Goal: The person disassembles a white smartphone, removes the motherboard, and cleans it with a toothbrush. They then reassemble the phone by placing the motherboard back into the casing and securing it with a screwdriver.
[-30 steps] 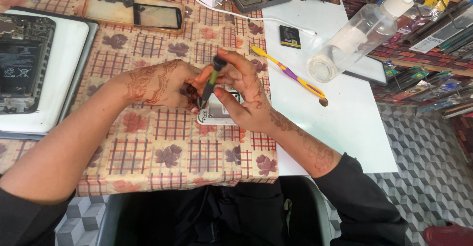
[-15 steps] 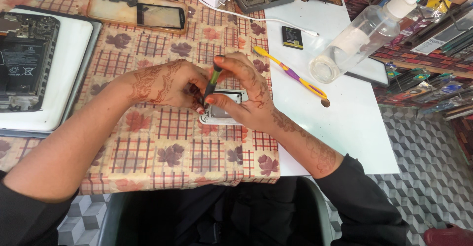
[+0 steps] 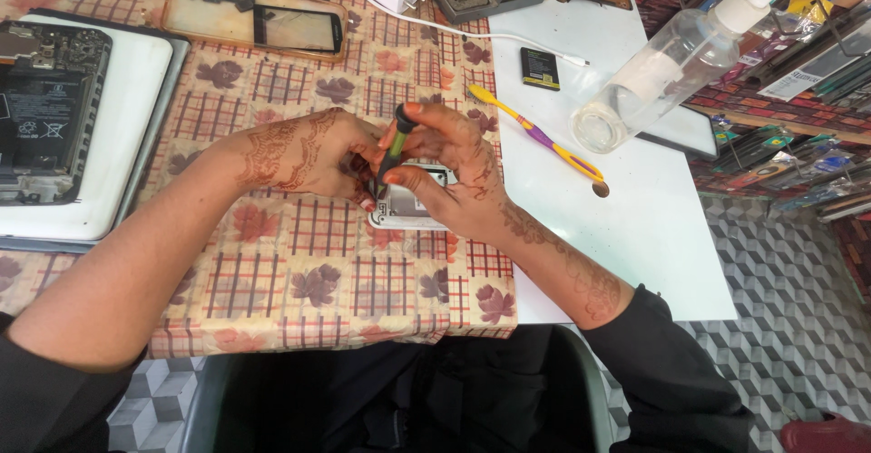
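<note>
— Two hands meet over one small phone frame [image 3: 410,208]; where does it lie against each grip?

— It lies flat on the checked cloth [image 3: 299,263], near the cloth's right edge. The left hand [image 3: 313,155] presses on its left end with the fingers curled down onto it. The right hand [image 3: 449,176] covers its right part from above, so only a strip shows between the two.

— And the screwdriver [image 3: 392,155]?

— Pinched in the right hand's grip, between thumb and fingers, closed snugly round the green and black handle. It stands nearly upright, leaning a little, with its tip down at the frame's left end, just beside the left fingertips.

— How does the frame look?

— Silvery grey, rectangular, with a pale inner panel. Its details are too hidden to tell.

— What lies around?

— A yellow and purple toothbrush [image 3: 537,134] rests on the white surface [image 3: 653,235] to the right, well apart from the hands. Beyond it, a clear spray bottle [image 3: 662,68] lies tilted. Far left, an opened phone [image 3: 45,113] sits on a white tray [image 3: 127,145].
</note>
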